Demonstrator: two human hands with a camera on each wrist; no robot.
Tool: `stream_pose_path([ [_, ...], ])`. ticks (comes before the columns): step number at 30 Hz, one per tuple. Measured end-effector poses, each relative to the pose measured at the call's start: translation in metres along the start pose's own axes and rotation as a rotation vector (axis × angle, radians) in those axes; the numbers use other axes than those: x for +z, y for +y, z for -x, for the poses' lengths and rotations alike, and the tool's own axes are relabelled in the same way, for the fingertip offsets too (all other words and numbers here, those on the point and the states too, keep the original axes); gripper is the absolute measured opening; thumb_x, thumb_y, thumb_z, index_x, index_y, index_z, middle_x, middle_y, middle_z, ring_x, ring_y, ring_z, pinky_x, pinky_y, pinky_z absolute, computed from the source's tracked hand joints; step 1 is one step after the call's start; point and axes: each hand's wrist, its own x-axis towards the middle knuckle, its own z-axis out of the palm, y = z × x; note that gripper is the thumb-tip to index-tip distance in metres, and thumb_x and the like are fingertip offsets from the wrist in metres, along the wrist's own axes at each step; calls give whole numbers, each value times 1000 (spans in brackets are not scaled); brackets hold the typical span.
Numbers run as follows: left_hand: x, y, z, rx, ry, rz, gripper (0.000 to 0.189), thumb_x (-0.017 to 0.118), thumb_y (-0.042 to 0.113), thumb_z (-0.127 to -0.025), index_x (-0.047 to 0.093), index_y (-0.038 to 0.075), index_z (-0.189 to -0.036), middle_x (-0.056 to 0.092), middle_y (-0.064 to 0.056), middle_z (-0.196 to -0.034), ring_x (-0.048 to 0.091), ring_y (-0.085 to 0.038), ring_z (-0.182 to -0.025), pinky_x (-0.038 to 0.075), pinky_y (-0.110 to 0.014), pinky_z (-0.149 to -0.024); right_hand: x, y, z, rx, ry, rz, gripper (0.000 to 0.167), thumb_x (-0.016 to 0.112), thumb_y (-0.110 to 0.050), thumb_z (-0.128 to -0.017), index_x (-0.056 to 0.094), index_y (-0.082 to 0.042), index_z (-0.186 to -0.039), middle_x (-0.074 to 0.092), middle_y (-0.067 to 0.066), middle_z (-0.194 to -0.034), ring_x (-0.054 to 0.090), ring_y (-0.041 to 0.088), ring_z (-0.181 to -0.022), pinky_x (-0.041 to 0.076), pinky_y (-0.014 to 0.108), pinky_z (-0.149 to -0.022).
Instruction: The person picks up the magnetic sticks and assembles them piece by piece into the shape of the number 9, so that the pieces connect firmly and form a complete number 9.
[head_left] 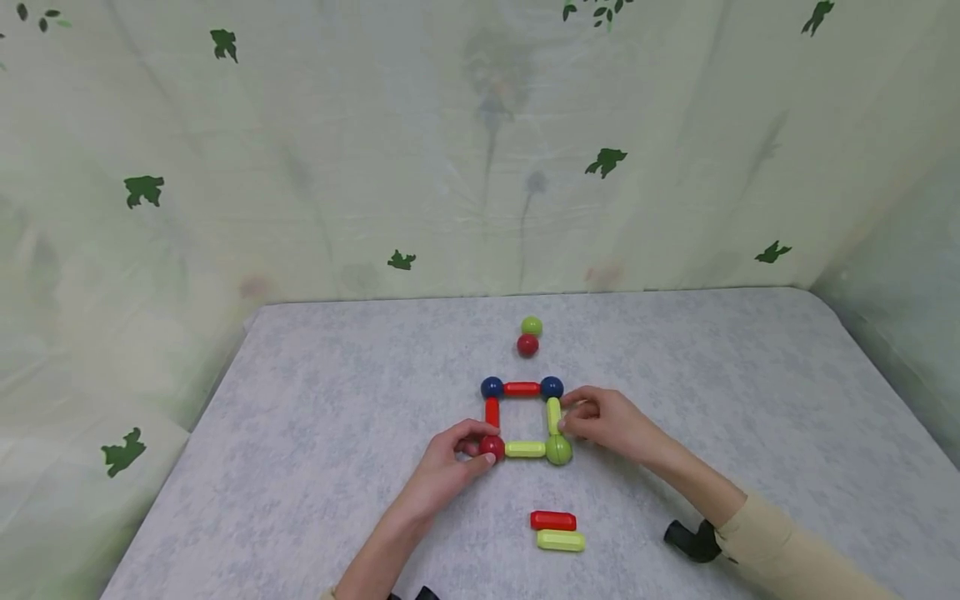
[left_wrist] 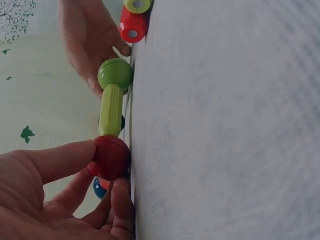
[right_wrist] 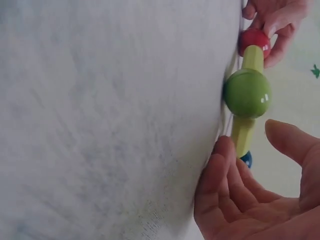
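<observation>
A square of rods and balls lies on the table. Its far corners are two blue balls [head_left: 492, 387], joined by a red rod [head_left: 522, 389]. A second red rod [head_left: 492, 411] runs down the left side. My left hand [head_left: 444, 468] pinches the red ball [left_wrist: 111, 158] at the near left corner between thumb and fingers. From there a yellow-green rod [head_left: 525, 449] leads to the green ball [right_wrist: 248, 94] at the near right corner. My right hand [head_left: 613, 423] is beside the right-hand yellow-green rod [head_left: 553, 414], its fingers loosely bent and its thumb apart from the rod.
Beyond the square, a loose green ball [head_left: 532, 326] and a red ball [head_left: 528, 345] sit close together. On the near side, a red rod [head_left: 553, 521] lies alongside a yellow-green rod [head_left: 561, 541]. A patterned curtain [head_left: 450, 167] hangs behind the grey table [head_left: 337, 375].
</observation>
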Motion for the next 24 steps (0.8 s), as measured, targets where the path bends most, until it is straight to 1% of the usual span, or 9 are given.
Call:
stream_pose_path([
  [4, 0, 0, 0, 2, 2, -5, 32, 67, 1, -88, 65, 8, -120, 58, -7, -107, 50, -24, -95, 46, -32, -74, 2, 0, 14, -22, 33, 35, 31, 70, -18, -90, 63, -8, -119, 66, -2, -97, 61, 16, -86, 51, 32, -74],
  [7, 0, 1, 0, -1, 4, -8, 32, 67, 1, -88, 65, 8, -120, 59, -7, -108, 50, -24, -95, 46, -33, -74, 5, 0, 27, -55, 57, 110, 24, 69, -15, -90, 65, -12, -113, 64, -5, -95, 59, 14, -86, 50, 31, -74],
  [10, 0, 1, 0, -7, 5, -8, 32, 67, 2, -89, 65, 9, -120, 59, -7, -108, 50, -24, -95, 47, -32, -74, 8, 0, 41, -93, 55, 182, 17, 69, -13, -90, 66, -15, -107, 63, -8, -91, 57, 12, -83, 49, 29, -71],
  [13, 0, 2, 0, -16, 6, -8, 32, 67, 2, -89, 65, 9, -120, 58, -7, -108, 50, -24, -96, 47, -32, -74, 10, 1, 53, -114, 22, 216, 14, 69, -12, -90, 66, -16, -102, 62, -10, -89, 56, 12, -81, 48, 28, -69],
  [15, 0, 3, 0, -19, 8, -10, 32, 67, 2, -89, 65, 9, -120, 58, -7, -107, 50, -25, -96, 47, -32, -74, 12, 1, 59, -114, -9, 216, 14, 70, -12, -89, 66, -17, -101, 61, -11, -89, 56, 13, -80, 48, 27, -68],
  [19, 0, 3, 0, -22, 10, -15, 32, 67, 2, -89, 65, 9, -120, 58, -7, -107, 50, -24, -95, 47, -32, -73, 16, 2, 69, -134, -93, 187, 16, 70, -10, -89, 67, -18, -103, 62, -11, -92, 56, 13, -80, 48, 26, -67],
  [24, 1, 2, 0, -19, 12, -12, 32, 67, 2, -89, 65, 9, -120, 58, -7, -107, 50, -24, -95, 47, -32, -74, 23, 4, 73, -155, -195, 132, 17, 71, -16, -90, 68, -20, -106, 63, -11, -93, 57, 13, -80, 48, 27, -68],
])
